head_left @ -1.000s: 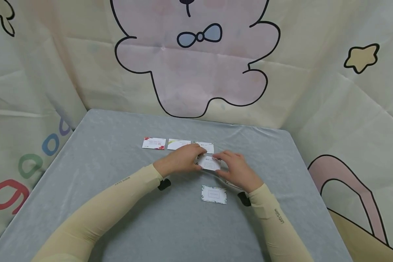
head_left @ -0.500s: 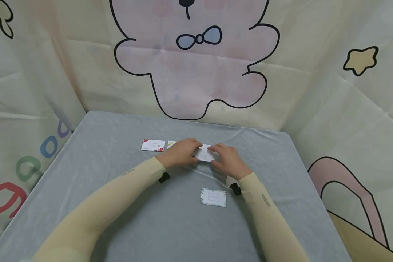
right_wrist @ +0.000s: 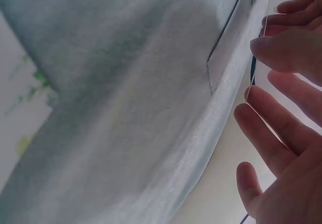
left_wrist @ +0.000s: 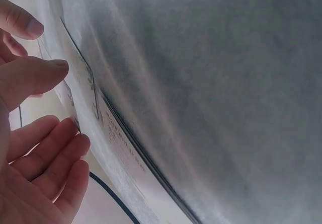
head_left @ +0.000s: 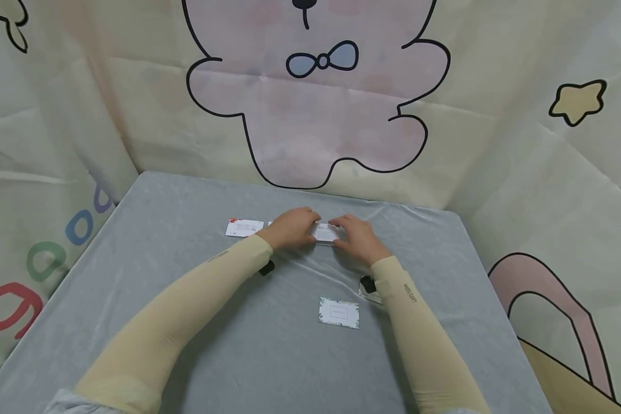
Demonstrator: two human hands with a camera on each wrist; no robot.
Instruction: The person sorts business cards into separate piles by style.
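Observation:
A white business card (head_left: 325, 232) with fine print hangs just over the back part of the table, held by its two sides between both hands. My left hand (head_left: 291, 229) pinches its left edge between thumb and fingers; my right hand (head_left: 363, 240) pinches its right edge. In the right wrist view the held card shows only as a thin line at the fingertips. Below it lies another card (right_wrist: 229, 48), apart from the held one. To the left lies a card with red flowers (head_left: 244, 227). A neighbouring card (left_wrist: 136, 166) is mostly behind my left hand in the head view.
Nearer the front of the grey-covered table (head_left: 238, 356) lies a card with a leafy border (head_left: 338, 313). One more card (head_left: 368, 293) is partly covered by the right wrist and its black camera. Printed fabric walls (head_left: 160, 115) enclose the back and sides.
Both hands have carried the held card away from me and slightly left, from in front of the third card in the back row to over it. The leafy-bordered card has stayed put.

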